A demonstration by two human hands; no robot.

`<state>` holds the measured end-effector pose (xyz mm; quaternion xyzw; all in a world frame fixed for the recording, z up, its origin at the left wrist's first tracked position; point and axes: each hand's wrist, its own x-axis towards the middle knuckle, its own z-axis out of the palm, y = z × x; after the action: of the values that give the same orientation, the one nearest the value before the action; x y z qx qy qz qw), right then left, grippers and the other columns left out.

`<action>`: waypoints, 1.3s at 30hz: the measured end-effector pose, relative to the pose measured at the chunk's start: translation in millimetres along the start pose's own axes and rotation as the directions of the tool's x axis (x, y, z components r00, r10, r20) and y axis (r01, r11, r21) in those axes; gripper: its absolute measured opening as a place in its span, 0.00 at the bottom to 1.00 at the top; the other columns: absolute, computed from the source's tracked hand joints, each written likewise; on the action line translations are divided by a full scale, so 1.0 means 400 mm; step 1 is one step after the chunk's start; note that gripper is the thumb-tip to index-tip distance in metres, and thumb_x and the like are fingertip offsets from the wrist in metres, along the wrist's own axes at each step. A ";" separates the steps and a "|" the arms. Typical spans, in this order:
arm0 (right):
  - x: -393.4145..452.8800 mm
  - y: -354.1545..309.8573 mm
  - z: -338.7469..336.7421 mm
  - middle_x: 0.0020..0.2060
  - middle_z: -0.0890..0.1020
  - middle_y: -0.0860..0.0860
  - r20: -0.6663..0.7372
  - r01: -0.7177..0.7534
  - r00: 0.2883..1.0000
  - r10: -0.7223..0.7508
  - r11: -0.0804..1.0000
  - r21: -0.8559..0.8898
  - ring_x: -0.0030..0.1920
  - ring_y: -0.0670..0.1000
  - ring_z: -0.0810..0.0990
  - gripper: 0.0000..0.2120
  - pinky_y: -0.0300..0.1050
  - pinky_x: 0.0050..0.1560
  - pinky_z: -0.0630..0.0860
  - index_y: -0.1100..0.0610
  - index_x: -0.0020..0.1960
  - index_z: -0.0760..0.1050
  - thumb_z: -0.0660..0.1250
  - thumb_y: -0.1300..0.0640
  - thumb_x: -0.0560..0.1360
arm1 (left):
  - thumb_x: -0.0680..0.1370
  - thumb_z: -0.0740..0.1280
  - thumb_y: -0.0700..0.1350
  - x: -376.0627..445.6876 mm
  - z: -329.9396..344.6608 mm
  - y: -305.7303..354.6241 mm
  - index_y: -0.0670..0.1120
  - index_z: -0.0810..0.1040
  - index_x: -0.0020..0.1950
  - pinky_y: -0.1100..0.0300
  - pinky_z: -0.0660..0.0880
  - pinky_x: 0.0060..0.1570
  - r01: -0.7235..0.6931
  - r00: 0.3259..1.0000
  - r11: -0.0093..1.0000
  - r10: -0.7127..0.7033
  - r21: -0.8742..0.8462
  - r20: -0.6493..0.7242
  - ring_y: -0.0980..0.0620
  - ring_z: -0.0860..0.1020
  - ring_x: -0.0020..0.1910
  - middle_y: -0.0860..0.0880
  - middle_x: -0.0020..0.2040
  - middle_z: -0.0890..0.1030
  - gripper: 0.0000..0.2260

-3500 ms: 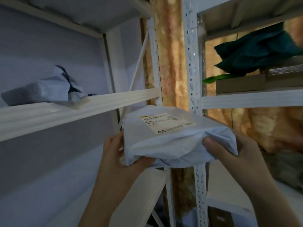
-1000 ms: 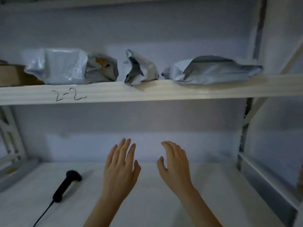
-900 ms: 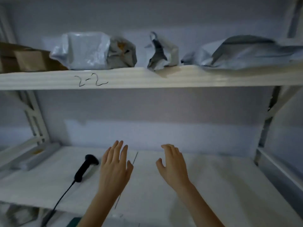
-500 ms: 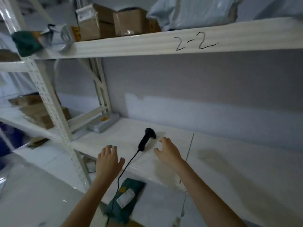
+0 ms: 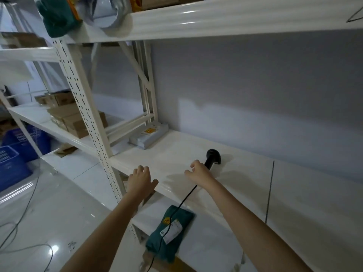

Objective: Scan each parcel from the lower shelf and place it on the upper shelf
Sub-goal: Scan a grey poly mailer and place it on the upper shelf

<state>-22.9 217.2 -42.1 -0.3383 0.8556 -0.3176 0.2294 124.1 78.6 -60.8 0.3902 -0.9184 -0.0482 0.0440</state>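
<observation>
A black barcode scanner (image 5: 211,158) lies on the white lower shelf (image 5: 245,185), its cable hanging over the front edge. My right hand (image 5: 199,173) hovers just left of the scanner handle, fingers loosely curled, holding nothing. My left hand (image 5: 140,180) is over the shelf's front edge, fingers relaxed and empty. A flat white parcel (image 5: 149,134) lies at the shelf's far left corner. A dark green parcel (image 5: 170,230) with a white label lies on the level below. The upper shelf (image 5: 225,16) carries a green parcel (image 5: 57,14) and a grey bag (image 5: 106,12).
A perforated white upright (image 5: 88,118) stands left of my left hand. The neighbouring rack holds cardboard boxes (image 5: 72,114). Blue crates (image 5: 13,152) and loose cables (image 5: 23,213) are on the glossy floor at left.
The view has swung left and down since the parcel went onto the upper shelf. Both empty hands have dropped to the lower shelf, and my right hand has come close to the scanner.
</observation>
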 end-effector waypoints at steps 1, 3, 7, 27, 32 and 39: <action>0.034 -0.003 0.001 0.61 0.72 0.57 0.005 0.002 1.000 -0.002 1.000 0.021 0.53 0.56 0.76 0.21 0.50 0.55 0.74 0.62 0.66 0.65 0.60 0.50 0.78 | 0.78 0.62 0.54 0.027 0.007 0.001 0.40 0.66 0.68 0.52 0.70 0.61 0.009 1.000 1.000 -0.009 -0.005 0.017 0.43 0.70 0.64 0.41 0.66 0.70 0.25; 0.099 -0.011 0.003 0.59 0.73 0.57 0.029 -0.018 0.999 0.017 0.998 0.053 0.55 0.56 0.76 0.20 0.50 0.57 0.73 0.62 0.65 0.65 0.60 0.51 0.78 | 0.78 0.62 0.55 0.082 0.018 0.001 0.40 0.66 0.68 0.52 0.71 0.60 0.032 0.998 0.999 -0.032 -0.010 0.052 0.43 0.70 0.63 0.41 0.66 0.69 0.25; 0.243 -0.037 0.025 0.39 0.69 0.56 0.066 -0.033 0.998 0.026 0.993 0.112 0.44 0.56 0.72 0.07 0.45 0.44 0.67 0.58 0.42 0.68 0.61 0.55 0.76 | 0.77 0.62 0.56 0.198 0.034 -0.028 0.39 0.66 0.67 0.51 0.70 0.61 0.092 0.992 0.996 -0.091 -0.010 0.086 0.42 0.70 0.63 0.40 0.65 0.69 0.26; 0.658 -0.251 0.246 0.37 0.74 0.53 0.062 -0.217 0.975 0.214 0.850 0.480 0.42 0.54 0.77 0.08 0.41 0.36 0.73 0.56 0.37 0.68 0.59 0.57 0.75 | 0.66 0.72 0.65 0.682 0.063 -0.246 0.37 0.48 0.75 0.44 0.60 0.71 0.071 0.995 0.979 -0.057 -0.190 0.080 0.36 0.58 0.73 0.34 0.74 0.56 0.53; 0.706 -0.290 0.290 0.36 0.74 0.53 0.007 -0.263 0.951 0.309 0.798 0.543 0.35 0.50 0.76 0.09 0.40 0.33 0.73 0.59 0.39 0.70 0.59 0.56 0.77 | 0.64 0.71 0.67 0.763 0.076 -0.280 0.37 0.43 0.76 0.44 0.59 0.71 0.049 0.996 0.982 -0.035 -0.183 0.081 0.35 0.55 0.74 0.32 0.75 0.52 0.58; 0.723 -0.312 0.332 0.47 0.74 0.58 -0.030 -0.285 0.924 0.381 0.739 0.611 0.37 0.52 0.76 0.08 0.42 0.34 0.73 0.63 0.51 0.69 0.57 0.57 0.79 | 0.62 0.72 0.67 0.818 0.095 -0.293 0.39 0.44 0.76 0.43 0.60 0.70 0.028 0.989 0.987 -0.004 -0.158 0.150 0.37 0.61 0.71 0.35 0.73 0.59 0.58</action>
<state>-80.8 -114.8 -98.3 -0.0649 0.7735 -0.5486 0.3106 -23.2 -236.3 -98.8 0.3879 -0.9092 -0.1508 0.0057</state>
